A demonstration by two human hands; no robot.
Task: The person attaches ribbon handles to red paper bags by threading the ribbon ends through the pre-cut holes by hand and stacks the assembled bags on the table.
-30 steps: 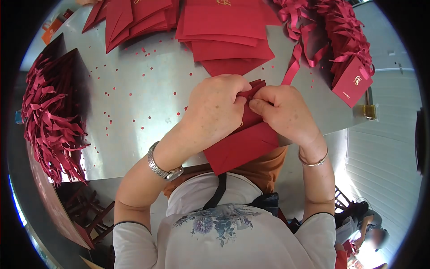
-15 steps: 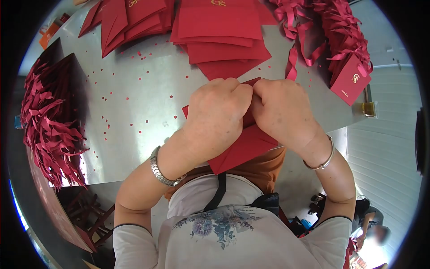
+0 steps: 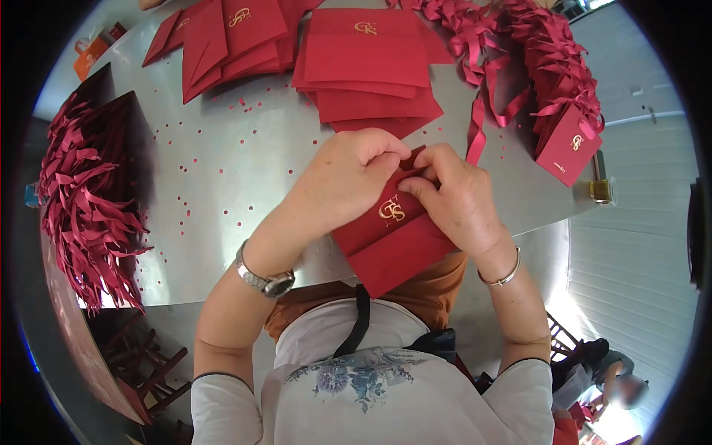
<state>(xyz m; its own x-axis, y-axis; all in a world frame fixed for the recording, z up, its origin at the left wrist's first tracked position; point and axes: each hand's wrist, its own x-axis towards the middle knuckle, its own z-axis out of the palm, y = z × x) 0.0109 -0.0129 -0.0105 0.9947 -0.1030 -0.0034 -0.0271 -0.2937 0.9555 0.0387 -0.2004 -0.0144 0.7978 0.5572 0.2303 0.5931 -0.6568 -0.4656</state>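
Note:
A red paper bag with a gold logo lies at a slant at the table's front edge, its lower corner reaching over my lap. My left hand is closed at the bag's top edge, fingers curled and partly hidden. Beside it, my right hand pinches the same top edge, thumb on the logo side. Whether a ribbon is between the fingers cannot be made out. Just beyond my hands lies a stack of flat red bags.
Another stack of red bags is at the back left. Bags with ribbon handles line the left edge; more ribboned bags stand at right beside loose ribbons. Small red paper dots dot the metal table. A person is at lower right.
My hands have moved slightly apart and the right one has turned, its thumb now showing. The bag's gold logo has come into view between them.

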